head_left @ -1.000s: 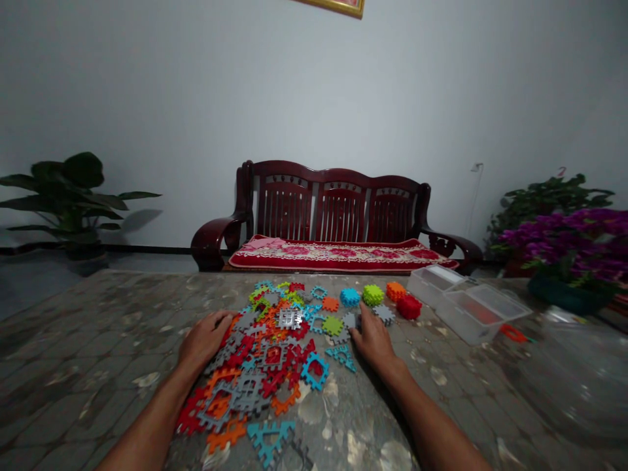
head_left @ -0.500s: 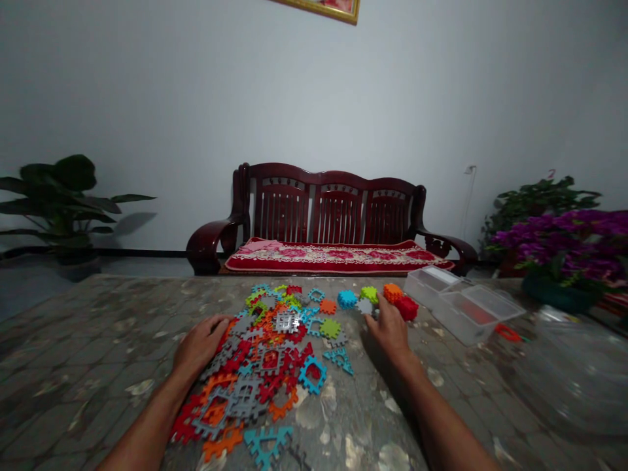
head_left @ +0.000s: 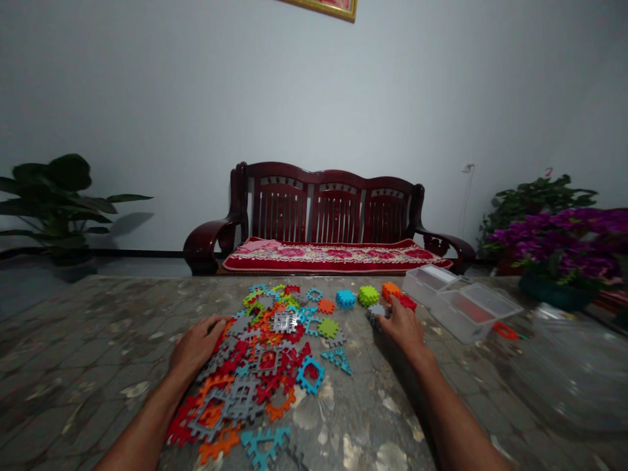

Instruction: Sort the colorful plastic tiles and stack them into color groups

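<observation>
A heap of flat notched plastic pieces [head_left: 260,366] in red, grey, orange, teal and green covers the middle of the stone-patterned table [head_left: 98,353]. My left hand [head_left: 196,343] lies on the heap's left edge with its fingers curled over some pieces. My right hand [head_left: 405,325] is further right, its fingers closed around a grey notched piece [head_left: 377,311] that rests near the table surface. Just beyond it stand assembled cubes: blue [head_left: 346,299], green [head_left: 367,296], orange [head_left: 390,290] and red [head_left: 407,301].
Two clear plastic boxes [head_left: 466,303] sit at the right, with a small orange piece [head_left: 504,330] beside them. A clear bowl [head_left: 574,366] and purple flowers [head_left: 564,242] lie far right. A dark wooden bench [head_left: 333,222] stands behind the table, and a plant [head_left: 63,196] at the left.
My right hand has moved right and away from the heap, carrying the grey piece to a spot beside the cubes. The left hand has stayed on the heap.
</observation>
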`<state>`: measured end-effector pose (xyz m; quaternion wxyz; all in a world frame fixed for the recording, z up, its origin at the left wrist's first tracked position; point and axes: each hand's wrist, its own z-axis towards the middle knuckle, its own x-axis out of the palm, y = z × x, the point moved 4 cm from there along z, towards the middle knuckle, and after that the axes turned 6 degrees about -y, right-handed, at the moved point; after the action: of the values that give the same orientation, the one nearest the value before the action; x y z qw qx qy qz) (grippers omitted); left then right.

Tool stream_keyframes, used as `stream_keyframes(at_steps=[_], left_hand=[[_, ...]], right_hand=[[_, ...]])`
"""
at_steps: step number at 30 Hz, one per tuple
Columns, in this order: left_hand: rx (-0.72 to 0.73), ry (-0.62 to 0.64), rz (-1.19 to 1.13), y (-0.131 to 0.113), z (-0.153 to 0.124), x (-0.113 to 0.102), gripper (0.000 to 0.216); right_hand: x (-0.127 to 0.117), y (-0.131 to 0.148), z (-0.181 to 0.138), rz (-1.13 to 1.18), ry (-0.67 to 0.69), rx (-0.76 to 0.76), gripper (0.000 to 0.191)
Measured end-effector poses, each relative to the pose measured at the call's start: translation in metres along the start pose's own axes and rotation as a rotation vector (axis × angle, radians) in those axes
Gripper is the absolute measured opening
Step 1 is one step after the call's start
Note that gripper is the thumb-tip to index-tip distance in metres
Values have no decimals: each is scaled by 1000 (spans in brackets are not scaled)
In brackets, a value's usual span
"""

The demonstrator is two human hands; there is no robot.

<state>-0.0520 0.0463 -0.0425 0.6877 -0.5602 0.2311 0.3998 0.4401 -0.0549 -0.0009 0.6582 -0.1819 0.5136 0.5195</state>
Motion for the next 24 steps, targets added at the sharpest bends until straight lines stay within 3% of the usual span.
stream_keyframes(at_steps=[4,7,10,13,17,20,24], left_hand=[[-8,5,12,1,-1,0,44],[-2,-4,6,0,-2,0,43],[-4,-9,-16,-3,-3,0,42],[-13,-18,-35,-6,-6,-2,41],[-22,-24,-45,-10,-10,-5,43],[-17,-33,-71,-12,-12,-8,46],[-19,-40,-109,-14,-13,-10,47]], right_hand=[[-7,10,-1,46,-86,-108,52],[-6,29,-6,238,-74,-252,41],[1,56,-23,435,103,-408,40],[6,84,-50,505,319,-541,52],[8,107,-83,476,436,-690,72],[10,114,-92,456,432,-712,69],[-1,123,-98,548,294,-776,49]])
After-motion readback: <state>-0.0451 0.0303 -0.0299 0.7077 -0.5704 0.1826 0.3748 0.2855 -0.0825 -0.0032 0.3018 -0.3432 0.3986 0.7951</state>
